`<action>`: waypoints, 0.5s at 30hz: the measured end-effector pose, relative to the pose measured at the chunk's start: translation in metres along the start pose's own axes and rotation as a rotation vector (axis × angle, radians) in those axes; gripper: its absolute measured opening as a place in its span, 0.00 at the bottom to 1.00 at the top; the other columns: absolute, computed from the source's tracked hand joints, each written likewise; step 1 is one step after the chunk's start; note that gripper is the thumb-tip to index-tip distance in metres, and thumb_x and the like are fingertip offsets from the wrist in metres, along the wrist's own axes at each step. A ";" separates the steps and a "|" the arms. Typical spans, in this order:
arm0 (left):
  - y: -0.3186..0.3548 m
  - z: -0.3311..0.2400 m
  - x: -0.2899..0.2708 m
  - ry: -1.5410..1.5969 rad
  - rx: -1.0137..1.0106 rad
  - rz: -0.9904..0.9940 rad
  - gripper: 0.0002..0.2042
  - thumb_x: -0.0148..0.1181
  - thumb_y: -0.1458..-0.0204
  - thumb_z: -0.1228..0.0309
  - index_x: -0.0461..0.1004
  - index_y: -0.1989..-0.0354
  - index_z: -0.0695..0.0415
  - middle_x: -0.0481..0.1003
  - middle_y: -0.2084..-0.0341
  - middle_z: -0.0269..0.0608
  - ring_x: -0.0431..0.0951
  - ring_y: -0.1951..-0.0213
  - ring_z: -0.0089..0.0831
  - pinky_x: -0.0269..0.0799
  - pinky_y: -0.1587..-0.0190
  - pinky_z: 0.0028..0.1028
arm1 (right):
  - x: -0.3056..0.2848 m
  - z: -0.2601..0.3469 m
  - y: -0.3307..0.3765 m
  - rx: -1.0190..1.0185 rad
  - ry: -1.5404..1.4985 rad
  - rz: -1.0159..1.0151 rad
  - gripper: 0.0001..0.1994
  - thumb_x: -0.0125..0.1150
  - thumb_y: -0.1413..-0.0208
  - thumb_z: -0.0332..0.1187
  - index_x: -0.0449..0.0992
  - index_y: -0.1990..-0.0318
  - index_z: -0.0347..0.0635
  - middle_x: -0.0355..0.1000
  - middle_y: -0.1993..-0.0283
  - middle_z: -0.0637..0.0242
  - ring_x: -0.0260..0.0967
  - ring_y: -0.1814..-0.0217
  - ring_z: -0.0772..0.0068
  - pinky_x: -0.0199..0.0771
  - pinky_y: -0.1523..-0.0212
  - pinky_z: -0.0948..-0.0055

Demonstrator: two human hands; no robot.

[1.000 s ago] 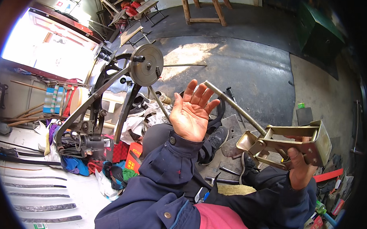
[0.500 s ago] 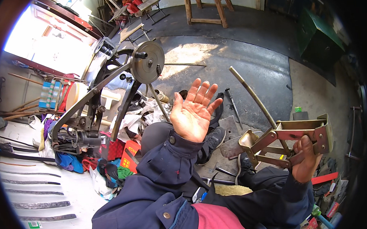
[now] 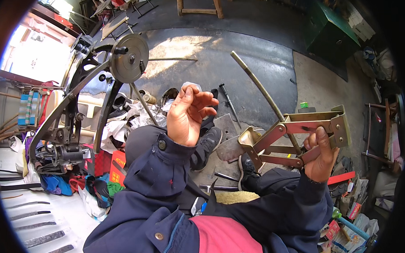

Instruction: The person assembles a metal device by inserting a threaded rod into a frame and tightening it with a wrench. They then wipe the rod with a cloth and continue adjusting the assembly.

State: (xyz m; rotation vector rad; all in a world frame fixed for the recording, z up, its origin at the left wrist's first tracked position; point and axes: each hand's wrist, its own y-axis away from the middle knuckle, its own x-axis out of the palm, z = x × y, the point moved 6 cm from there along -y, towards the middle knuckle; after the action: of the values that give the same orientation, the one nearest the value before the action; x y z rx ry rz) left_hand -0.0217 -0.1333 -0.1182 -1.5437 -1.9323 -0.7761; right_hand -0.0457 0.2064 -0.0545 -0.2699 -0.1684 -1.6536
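Note:
On the right, my right hand (image 3: 319, 157) grips the end of a metal scissor jack (image 3: 269, 135), its thumb up along the end bracket and its fingers around the lower arm. The jack is partly spread, and its long threaded screw (image 3: 256, 83) sticks up and away to the left. My left hand (image 3: 186, 116) is raised in front of my knee, palm turned inward, with fingers half curled and apart. A small whitish patch shows behind its fingertips; I cannot make out what it is. Nothing plainly rests in that hand.
A hand-cranked machine with a round wheel (image 3: 130, 58) stands at the left. Beside it lie cloth scraps and an orange-red box (image 3: 118, 168). Dark strips (image 3: 45, 239) lie on a white surface. A metal rod (image 3: 230, 104) and flat plates (image 3: 232, 145) lie near my shoes.
My left hand has gone from spread, palm up, to half curled and turned inward. The whole view has shifted; the jack stays in my right hand.

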 end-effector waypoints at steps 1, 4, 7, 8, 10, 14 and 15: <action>-0.002 0.000 -0.002 -0.012 -0.005 0.008 0.13 0.50 0.30 0.57 0.74 0.58 0.51 0.84 0.60 0.44 0.84 0.55 0.42 0.79 0.56 0.38 | 0.001 0.001 0.000 -0.011 0.003 0.009 0.12 0.66 0.37 0.30 0.72 0.50 0.45 0.65 0.68 0.77 0.58 0.72 0.83 0.62 0.70 0.75; -0.011 0.010 -0.022 -0.126 -0.030 -0.070 0.16 0.49 0.30 0.53 0.73 0.59 0.52 0.83 0.61 0.43 0.84 0.57 0.38 0.78 0.60 0.35 | 0.002 0.002 0.000 -0.005 -0.001 0.016 0.11 0.67 0.37 0.31 0.73 0.51 0.45 0.65 0.68 0.77 0.57 0.72 0.83 0.61 0.70 0.75; -0.028 0.031 -0.057 -0.430 -0.033 -0.133 0.13 0.53 0.31 0.56 0.77 0.56 0.52 0.82 0.59 0.37 0.83 0.57 0.30 0.77 0.60 0.29 | 0.005 0.004 0.001 -0.020 0.004 0.024 0.10 0.67 0.37 0.31 0.73 0.53 0.45 0.65 0.67 0.77 0.58 0.73 0.83 0.61 0.70 0.75; -0.035 0.044 -0.074 -0.521 -0.065 -0.194 0.10 0.58 0.34 0.59 0.77 0.54 0.51 0.82 0.59 0.35 0.83 0.58 0.27 0.75 0.61 0.27 | 0.006 0.003 0.001 -0.006 0.000 0.027 0.10 0.67 0.37 0.31 0.73 0.53 0.44 0.65 0.67 0.76 0.58 0.72 0.83 0.61 0.70 0.75; -0.046 0.074 -0.108 -0.724 -0.057 -0.248 0.09 0.62 0.37 0.65 0.79 0.55 0.55 0.82 0.63 0.34 0.82 0.60 0.24 0.74 0.61 0.25 | 0.008 0.005 0.002 -0.030 0.010 0.028 0.10 0.67 0.38 0.31 0.73 0.53 0.44 0.65 0.67 0.76 0.58 0.72 0.83 0.61 0.70 0.75; -0.047 0.132 -0.182 -1.328 -0.221 -0.316 0.10 0.68 0.51 0.63 0.85 0.63 0.54 0.85 0.65 0.45 0.85 0.60 0.39 0.77 0.54 0.36 | 0.009 0.006 0.003 -0.029 0.060 0.000 0.11 0.66 0.37 0.31 0.73 0.51 0.43 0.65 0.67 0.76 0.58 0.72 0.83 0.61 0.69 0.74; -0.040 0.143 -0.198 -1.455 -0.277 -0.319 0.11 0.68 0.51 0.62 0.85 0.63 0.53 0.85 0.62 0.45 0.84 0.56 0.42 0.77 0.51 0.38 | 0.009 0.006 0.004 -0.028 0.054 0.008 0.11 0.65 0.37 0.31 0.73 0.50 0.43 0.65 0.67 0.76 0.58 0.72 0.83 0.61 0.69 0.74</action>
State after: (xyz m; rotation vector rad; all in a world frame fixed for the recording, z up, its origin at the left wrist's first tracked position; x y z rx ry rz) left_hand -0.0306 -0.1689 -0.3630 -2.2985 -3.1994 0.1689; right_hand -0.0422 0.1991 -0.0468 -0.2466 -0.1038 -1.6542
